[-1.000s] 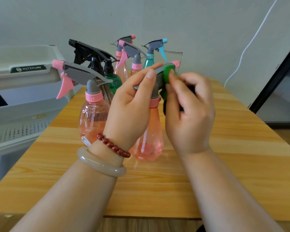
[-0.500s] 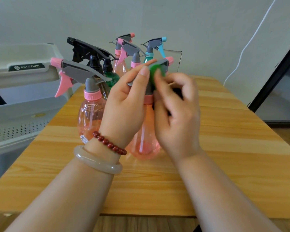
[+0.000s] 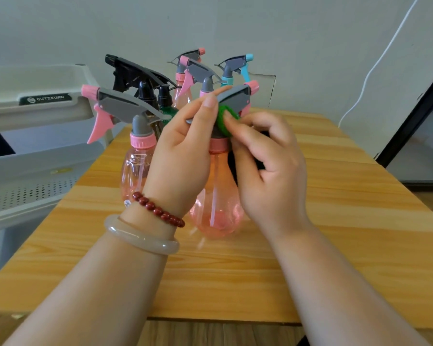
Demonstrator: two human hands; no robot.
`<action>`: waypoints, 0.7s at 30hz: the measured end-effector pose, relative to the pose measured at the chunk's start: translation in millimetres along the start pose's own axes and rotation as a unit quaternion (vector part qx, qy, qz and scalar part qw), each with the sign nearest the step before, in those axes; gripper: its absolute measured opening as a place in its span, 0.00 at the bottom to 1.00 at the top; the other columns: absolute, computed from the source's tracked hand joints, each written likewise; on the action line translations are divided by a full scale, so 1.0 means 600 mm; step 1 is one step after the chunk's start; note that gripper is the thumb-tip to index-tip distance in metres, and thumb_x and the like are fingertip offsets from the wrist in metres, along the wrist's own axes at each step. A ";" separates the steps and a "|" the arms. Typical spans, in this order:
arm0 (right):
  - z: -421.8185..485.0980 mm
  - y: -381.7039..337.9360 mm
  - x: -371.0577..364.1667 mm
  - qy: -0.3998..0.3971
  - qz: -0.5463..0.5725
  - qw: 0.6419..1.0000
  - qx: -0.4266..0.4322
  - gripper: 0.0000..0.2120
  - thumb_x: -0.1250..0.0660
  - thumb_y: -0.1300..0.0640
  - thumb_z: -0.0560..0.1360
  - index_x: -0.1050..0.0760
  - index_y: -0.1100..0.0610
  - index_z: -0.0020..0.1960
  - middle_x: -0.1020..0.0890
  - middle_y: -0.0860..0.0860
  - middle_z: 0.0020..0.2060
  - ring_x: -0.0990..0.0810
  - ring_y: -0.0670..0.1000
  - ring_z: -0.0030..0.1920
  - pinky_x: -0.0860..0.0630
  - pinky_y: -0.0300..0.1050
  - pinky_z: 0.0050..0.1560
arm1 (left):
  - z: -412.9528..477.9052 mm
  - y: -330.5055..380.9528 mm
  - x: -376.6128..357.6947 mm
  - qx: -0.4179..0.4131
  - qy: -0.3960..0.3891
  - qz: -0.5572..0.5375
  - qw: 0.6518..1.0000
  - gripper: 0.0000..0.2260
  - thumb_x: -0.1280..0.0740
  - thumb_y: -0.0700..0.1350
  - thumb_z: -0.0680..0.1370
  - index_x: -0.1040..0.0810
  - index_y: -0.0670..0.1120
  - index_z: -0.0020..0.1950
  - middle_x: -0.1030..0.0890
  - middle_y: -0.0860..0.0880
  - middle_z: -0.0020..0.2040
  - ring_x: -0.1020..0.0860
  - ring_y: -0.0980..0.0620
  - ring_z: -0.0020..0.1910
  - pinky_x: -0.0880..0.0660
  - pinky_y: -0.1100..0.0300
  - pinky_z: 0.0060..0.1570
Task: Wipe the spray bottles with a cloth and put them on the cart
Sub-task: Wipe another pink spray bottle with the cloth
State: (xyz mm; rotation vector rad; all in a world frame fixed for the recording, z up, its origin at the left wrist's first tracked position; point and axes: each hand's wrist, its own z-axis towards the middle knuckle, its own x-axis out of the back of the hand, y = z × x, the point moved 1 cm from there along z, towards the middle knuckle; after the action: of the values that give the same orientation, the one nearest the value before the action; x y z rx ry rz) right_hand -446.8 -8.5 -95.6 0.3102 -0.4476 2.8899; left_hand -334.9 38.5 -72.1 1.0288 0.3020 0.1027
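Head view, frame centre: the left hand (image 3: 183, 156) curls its fingers around the trigger head of the pink spray bottle (image 3: 218, 201), upright over the table (image 3: 335, 221). The right hand (image 3: 268, 171) pinches the green cloth (image 3: 223, 121) in its fingers; the cloth has slid from the nozzle toward the neck. Wiping seems unfinished, and the cart (image 3: 35, 146) at left waits.

The pink spray bottle (image 3: 218, 196) stands upright near the tabletop's centre. Its body is clear pink, and its grey trigger head has a pink nozzle pointing away and to the right. A green cloth (image 3: 222, 119) is pressed against the neck of the head. A second pink bottle (image 3: 135, 171) stands just left of it. Black-headed bottles (image 3: 135, 73), two more pink bottles and a teal-trimmed bottle (image 3: 229, 71) cluster upright toward the far left corner. The pale grey cart (image 3: 30, 156) stands beside the tabletop's left edge.
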 end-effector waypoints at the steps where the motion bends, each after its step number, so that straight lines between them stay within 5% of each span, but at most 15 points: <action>1: 0.002 0.002 0.002 0.007 -0.008 1.000 -0.004 0.13 0.35 0.71 0.78 0.20 0.64 0.60 0.20 0.59 0.49 0.21 0.59 0.50 0.24 0.55 0.51 | 0.001 0.000 0.000 -0.002 0.001 0.006 1.000 0.14 0.44 0.46 0.86 0.20 0.49 0.62 0.16 0.48 0.57 0.19 0.52 0.61 0.26 0.47 0.66; 7: 0.013 -0.008 0.008 0.025 0.025 0.998 -0.061 0.11 0.34 0.67 0.78 0.18 0.61 0.57 0.21 0.54 0.47 0.22 0.48 0.46 0.26 0.37 0.49 | 0.003 -0.003 -0.003 -0.005 -0.007 -0.001 1.000 0.13 0.44 0.46 0.86 0.20 0.49 0.61 0.16 0.48 0.58 0.19 0.52 0.61 0.25 0.50 0.65; 12: 0.009 -0.012 0.009 -0.042 0.024 0.999 0.009 0.10 0.34 0.68 0.74 0.15 0.61 0.50 0.21 0.55 0.43 0.24 0.52 0.42 0.27 0.43 0.45 | 0.002 -0.003 0.006 0.020 0.001 -0.035 0.999 0.14 0.44 0.48 0.86 0.19 0.47 0.60 0.15 0.48 0.49 0.17 0.48 0.53 0.22 0.50 0.57; 15: 0.014 -0.010 0.011 -0.014 -0.006 1.000 0.014 0.10 0.33 0.69 0.75 0.16 0.62 0.52 0.20 0.56 0.44 0.22 0.54 0.43 0.25 0.46 0.46 | 0.001 -0.005 0.002 0.018 -0.005 -0.036 0.999 0.15 0.43 0.49 0.85 0.20 0.47 0.62 0.16 0.41 0.55 0.20 0.39 0.59 0.26 0.40 0.64; 18: 0.019 -0.006 0.015 0.029 0.002 0.999 -0.026 0.09 0.32 0.68 0.77 0.17 0.62 0.54 0.21 0.54 0.47 0.21 0.50 0.44 0.26 0.37 0.48 | -0.002 -0.003 -0.006 0.008 -0.016 -0.011 1.000 0.14 0.44 0.47 0.85 0.21 0.48 0.62 0.16 0.45 0.58 0.20 0.47 0.62 0.27 0.44 0.66; 21: 0.012 -0.006 0.012 -0.010 0.048 0.997 -0.055 0.09 0.32 0.69 0.75 0.16 0.61 0.51 0.22 0.52 0.45 0.22 0.47 0.45 0.28 0.33 0.49 | -0.004 0.001 -0.004 0.011 -0.005 -0.018 1.000 0.13 0.44 0.47 0.86 0.20 0.51 0.58 0.15 0.45 0.55 0.18 0.47 0.58 0.24 0.46 0.63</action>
State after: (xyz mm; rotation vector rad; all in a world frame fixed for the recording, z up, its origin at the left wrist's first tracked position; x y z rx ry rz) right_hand -451.9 -6.1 -86.1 0.3080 -0.6383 2.9422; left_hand -337.8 40.1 -72.2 1.0452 0.3140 0.0616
